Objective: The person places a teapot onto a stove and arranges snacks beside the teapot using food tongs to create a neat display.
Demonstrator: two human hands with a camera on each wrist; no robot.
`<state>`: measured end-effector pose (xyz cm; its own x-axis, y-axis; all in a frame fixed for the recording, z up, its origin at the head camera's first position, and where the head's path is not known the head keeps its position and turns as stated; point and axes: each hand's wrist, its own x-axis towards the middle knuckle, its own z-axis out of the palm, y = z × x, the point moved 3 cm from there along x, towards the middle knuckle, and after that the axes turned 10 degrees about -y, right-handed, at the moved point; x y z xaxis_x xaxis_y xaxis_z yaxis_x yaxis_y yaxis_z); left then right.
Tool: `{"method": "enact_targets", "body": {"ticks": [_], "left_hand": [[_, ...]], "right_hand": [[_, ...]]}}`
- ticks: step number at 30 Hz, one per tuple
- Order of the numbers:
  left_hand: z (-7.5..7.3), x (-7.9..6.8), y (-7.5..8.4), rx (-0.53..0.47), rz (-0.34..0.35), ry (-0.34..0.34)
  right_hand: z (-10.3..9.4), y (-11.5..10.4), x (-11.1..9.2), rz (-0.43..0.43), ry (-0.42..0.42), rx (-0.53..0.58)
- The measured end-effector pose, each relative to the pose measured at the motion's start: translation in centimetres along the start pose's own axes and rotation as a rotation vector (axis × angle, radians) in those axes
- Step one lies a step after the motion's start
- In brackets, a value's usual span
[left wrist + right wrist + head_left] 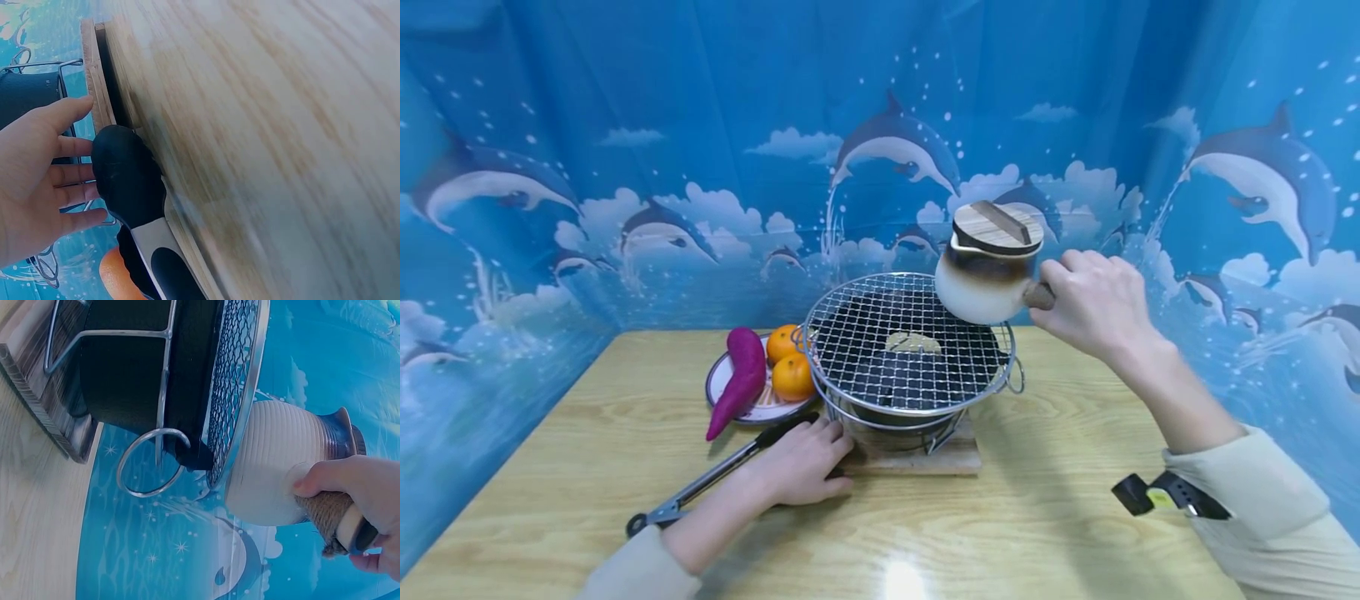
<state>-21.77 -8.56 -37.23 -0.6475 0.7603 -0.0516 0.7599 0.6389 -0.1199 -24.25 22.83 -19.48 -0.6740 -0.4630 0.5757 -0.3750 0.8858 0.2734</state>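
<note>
My right hand (1093, 300) grips the rope-wrapped side handle (328, 515) of a white and brown ceramic teapot (981, 287) with a wooden lid (997, 225). The teapot is at the right rear of the round wire grill rack (917, 375), its base close to the mesh in the right wrist view. My left hand (805, 467) is low by the front left of the wooden base board (917, 460), fingers extended. Beside those fingers lie black-tipped kitchen tongs (128, 175), the fingertips right at one head.
Left of the grill stove, a plate (718, 379) bears a purple sweet potato (742, 375) and two oranges (793, 377). A ring handle (153, 462) sticks out from the stove's side. Behind the wooden table (1045, 500) hangs a blue dolphin-print curtain (737, 125).
</note>
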Motion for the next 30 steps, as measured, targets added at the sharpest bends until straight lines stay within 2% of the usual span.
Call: {"method": "enact_targets", "body": {"ticks": [19, 30], "left_hand": [[0.2, -0.2, 0.0, 0.019, 0.001, -0.001], [0.1, -0.2, 0.1, 0.005, -0.008, -0.024]], "right_hand": [[0.3, -1.9, 0.9, -0.015, -0.110, -0.011], [0.3, -2.3, 1.2, -0.043, -0.063, -0.012]]}}
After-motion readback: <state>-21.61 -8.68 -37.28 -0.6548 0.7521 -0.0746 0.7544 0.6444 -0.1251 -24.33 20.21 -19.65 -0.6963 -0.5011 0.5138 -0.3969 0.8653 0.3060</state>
